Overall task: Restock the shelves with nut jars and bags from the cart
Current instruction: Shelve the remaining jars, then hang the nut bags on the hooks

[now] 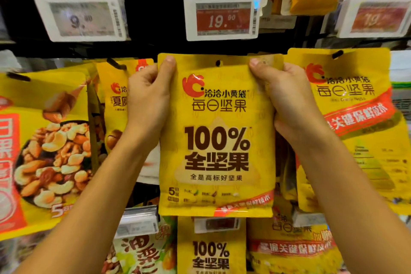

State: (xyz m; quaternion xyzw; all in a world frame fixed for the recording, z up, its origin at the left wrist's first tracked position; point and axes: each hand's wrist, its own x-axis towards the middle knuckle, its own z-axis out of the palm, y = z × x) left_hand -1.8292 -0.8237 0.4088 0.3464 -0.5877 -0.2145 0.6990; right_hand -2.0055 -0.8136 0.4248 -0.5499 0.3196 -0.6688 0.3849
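1. While both hands are raised to the display, the yellow nut bag point(216, 135) sits between them, held up flat against the hanging rows, just under the red price tag point(221, 19) reading 19.00.
2. The left hand point(148, 100) pinches the bag's upper left corner, thumb in front and the other fingers hidden behind; the right hand point(287, 100) does the same at the upper right. Both sets of fingers are clamped on the bag.
3. It looks like a soft foil pouch: light, bulging a little in the middle, flat and stiffer along the sealed top strip. I'd judge the glossy film somewhat slippery.
4. That top strip is the sensible place to hold, either side of the hang hole point(218, 63), since it keeps the hole taut and open for a peg.
5. Squeezing the belly would likely crush the nuts or crumple the face.
6. Similar bags point(347, 118) hang close on the right, and a mixed-nut bag point(47, 147) on the left, so there's little room to swing.
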